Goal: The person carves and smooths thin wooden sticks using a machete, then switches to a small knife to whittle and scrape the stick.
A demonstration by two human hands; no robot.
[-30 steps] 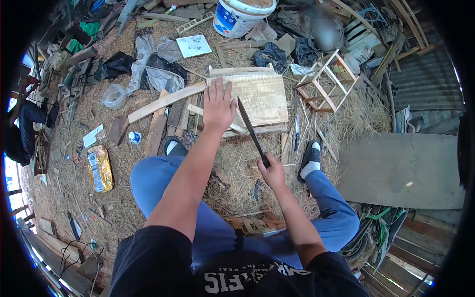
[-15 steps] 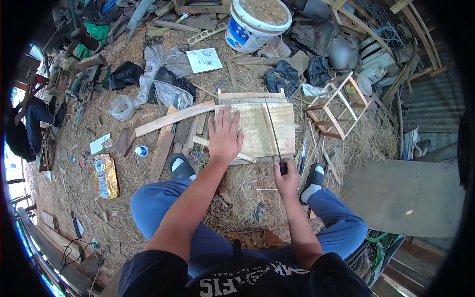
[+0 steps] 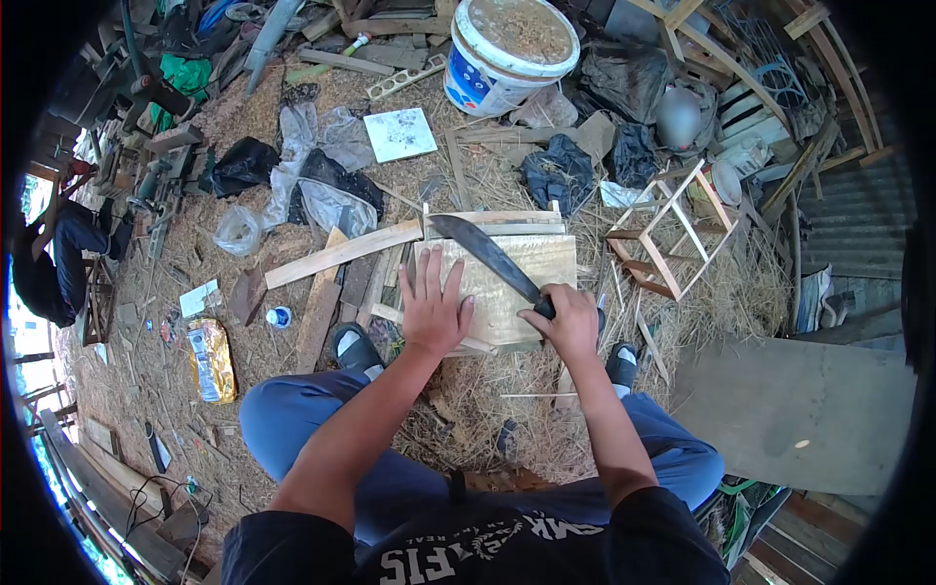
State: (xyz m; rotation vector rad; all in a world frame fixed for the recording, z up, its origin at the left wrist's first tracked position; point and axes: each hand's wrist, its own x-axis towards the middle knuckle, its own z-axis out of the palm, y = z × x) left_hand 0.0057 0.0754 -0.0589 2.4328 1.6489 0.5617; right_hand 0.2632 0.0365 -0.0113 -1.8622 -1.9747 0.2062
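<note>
My left hand [image 3: 434, 310] lies flat with spread fingers on the left part of a pale wooden board [image 3: 512, 302]. In my right hand [image 3: 572, 320], at the board's right side, is the dark handle of a machete [image 3: 495, 257]. Its broad blade slants up and left over the board, flat side showing, with the tip near the board's upper left corner. A curved wooden rail [image 3: 502, 217] runs along the board's far edge. Beneath my left hand, a light wood strip [image 3: 388, 313] sticks out to the left.
A long plank [image 3: 341, 252] angles off left of the board. Behind stands a white bucket [image 3: 512, 58]; a small wooden frame [image 3: 673, 234] is at the right. A gold packet [image 3: 212, 361] and bottle cap [image 3: 279, 317] lie left. At the far left sits another person [image 3: 73, 244].
The machete has swung from upright and edge-on to slanting left, its flat side now visible. My right hand has turned and risen onto the board's right edge. My left hand stays on the board.
</note>
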